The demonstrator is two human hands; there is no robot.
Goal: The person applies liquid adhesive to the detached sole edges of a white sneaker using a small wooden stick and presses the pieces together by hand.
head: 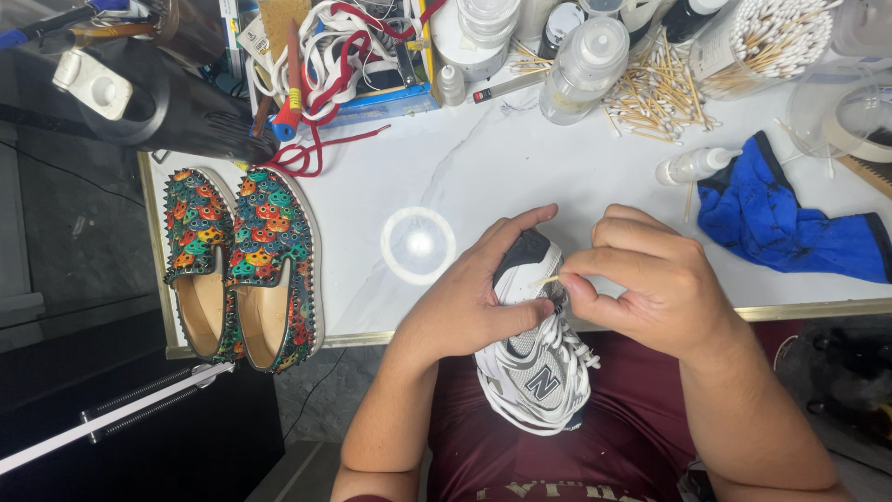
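Head view: left hand [469, 302] is gripping a white sneaker [536, 358] at lower centre, steadying it against the lap; right hand [650, 284] is pinching a cotton swab [548, 279], tip touching the toe. Spiked loafers [243, 265] resting at the left of the counter [465, 167].

Left hand [478, 297] curled, thumb and fingers spread in grip; right hand [650, 284] fisted, fingertips pinched; forearms converging.

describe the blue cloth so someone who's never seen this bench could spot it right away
Start at the white marble-look table and go to its right end, past the person's right hand. The blue cloth lies crumpled there near the front edge, just right of a small white dropper bottle. It is the only soft, deep blue thing among clear bottles and cotton swabs.
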